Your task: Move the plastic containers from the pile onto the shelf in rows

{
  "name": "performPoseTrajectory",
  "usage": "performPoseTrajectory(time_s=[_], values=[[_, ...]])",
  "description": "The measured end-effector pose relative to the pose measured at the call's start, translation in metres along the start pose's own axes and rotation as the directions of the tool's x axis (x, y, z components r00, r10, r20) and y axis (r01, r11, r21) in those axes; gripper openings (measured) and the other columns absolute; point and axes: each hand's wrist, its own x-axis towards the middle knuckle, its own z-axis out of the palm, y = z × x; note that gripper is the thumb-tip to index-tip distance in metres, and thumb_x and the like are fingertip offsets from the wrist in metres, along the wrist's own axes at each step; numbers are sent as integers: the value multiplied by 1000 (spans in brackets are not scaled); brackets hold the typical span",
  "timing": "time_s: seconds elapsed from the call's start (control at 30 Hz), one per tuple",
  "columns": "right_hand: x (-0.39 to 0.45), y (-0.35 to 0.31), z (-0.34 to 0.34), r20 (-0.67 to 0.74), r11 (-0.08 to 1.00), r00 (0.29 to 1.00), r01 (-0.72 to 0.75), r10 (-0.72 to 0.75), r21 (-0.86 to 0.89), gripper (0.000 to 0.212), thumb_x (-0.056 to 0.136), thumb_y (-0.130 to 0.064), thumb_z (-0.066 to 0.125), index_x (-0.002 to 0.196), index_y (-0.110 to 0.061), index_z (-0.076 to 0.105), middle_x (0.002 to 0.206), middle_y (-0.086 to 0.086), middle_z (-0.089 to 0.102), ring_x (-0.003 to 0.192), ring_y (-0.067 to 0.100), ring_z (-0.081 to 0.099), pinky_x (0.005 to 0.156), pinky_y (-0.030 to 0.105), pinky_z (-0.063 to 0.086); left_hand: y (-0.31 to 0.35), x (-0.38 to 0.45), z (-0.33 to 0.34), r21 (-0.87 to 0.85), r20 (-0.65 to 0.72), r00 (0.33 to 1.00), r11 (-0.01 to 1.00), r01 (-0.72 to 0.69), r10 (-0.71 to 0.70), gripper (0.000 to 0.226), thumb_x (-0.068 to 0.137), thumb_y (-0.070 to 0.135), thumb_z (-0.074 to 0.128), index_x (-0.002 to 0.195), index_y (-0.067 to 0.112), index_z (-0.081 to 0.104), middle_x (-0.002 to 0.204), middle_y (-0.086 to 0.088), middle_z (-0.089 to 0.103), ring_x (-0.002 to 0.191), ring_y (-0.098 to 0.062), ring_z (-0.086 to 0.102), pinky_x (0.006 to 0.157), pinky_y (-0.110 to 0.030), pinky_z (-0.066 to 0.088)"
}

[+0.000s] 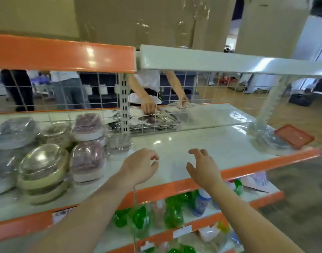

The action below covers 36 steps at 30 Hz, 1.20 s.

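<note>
Wrapped plastic containers stand in rows on the left of the white shelf [202, 143]: pink-lidded ones [88, 162], beige oval ones [42, 168] and grey ones [12, 132] at the far left. A small clear container [119, 142] stands just right of the pink ones. A wrapped container with a red lid [291, 136] lies at the shelf's right end. My left hand [141, 167] and my right hand [202, 168] hover over the bare middle of the shelf, fingers loosely curled, holding nothing.
A wire mesh back panel [174, 92] closes the shelf behind; a person's hands [149, 106] handle wrapped items beyond it. An upper shelf [211, 59] hangs overhead. Green bottles [142, 218] fill the lower shelves. Orange edge strips [257, 168] line the shelf fronts.
</note>
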Motion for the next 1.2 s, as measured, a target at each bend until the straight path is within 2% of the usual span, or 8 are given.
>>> performPoseTrajectory(time_s=[0.2, 0.4, 0.6, 0.7, 0.83, 1.03, 1.2], values=[[-10, 111, -43, -5, 978, 978, -210, 210, -16, 47, 93, -21, 49, 138, -19, 39, 135, 8, 42, 114, 28, 52, 86, 32, 40, 93, 54, 65, -77, 175, 981, 995, -70, 83, 28, 95, 29, 49, 121, 21, 59, 115, 3, 60, 103, -15, 56, 89, -29, 45], [-26, 209, -76, -40, 913, 913, -408, 407, -25, 49, 92, -21, 52, 139, -18, 39, 136, 7, 44, 121, 27, 49, 90, 32, 41, 166, 103, 123, -69, 292, 938, 982, -176, 188, 34, 92, 31, 50, 125, 22, 55, 100, 6, 57, 101, -16, 57, 88, -28, 45], [-7, 282, -96, -86, 855, 852, -519, 516, -3, 48, 89, -20, 53, 136, -18, 44, 132, 8, 47, 118, 28, 51, 89, 31, 41, 224, 163, 165, -75, 285, 923, 966, -246, 257, 39, 91, 29, 51, 129, 23, 52, 110, 2, 63, 107, -18, 57, 90, -29, 45], [19, 317, -104, -124, 850, 842, -527, 524, 13, 47, 87, -21, 52, 134, -19, 46, 130, 6, 50, 114, 27, 51, 85, 31, 43, 247, 202, 183, -80, 265, 927, 964, -254, 266, 37, 92, 29, 50, 128, 23, 53, 110, 3, 62, 106, -18, 57, 88, -28, 45], [65, 350, -116, -129, 820, 810, -571, 572, 43, 53, 89, -31, 57, 138, -17, 41, 134, 7, 46, 117, 25, 51, 87, 31, 42, 270, 258, 201, -111, 251, 937, 969, -221, 242, 35, 93, 28, 50, 126, 20, 54, 108, 2, 62, 106, -19, 57, 89, -30, 46], [125, 382, -111, -99, 826, 821, -553, 563, 111, 73, 83, -47, 66, 140, -12, 35, 139, 11, 40, 126, 26, 42, 97, 31, 37, 273, 319, 221, -149, 235, 965, 985, -84, 118, 30, 91, 26, 53, 119, 20, 58, 93, 8, 54, 90, -15, 54, 86, -28, 46], [164, 392, -100, -53, 813, 815, -566, 577, 141, 85, 78, -55, 67, 141, -14, 29, 137, 13, 36, 130, 32, 31, 103, 37, 33, 263, 342, 228, -129, 225, 974, 992, -4, 33, 28, 90, 24, 54, 117, 17, 60, 94, 4, 55, 90, -16, 52, 86, -28, 45]])
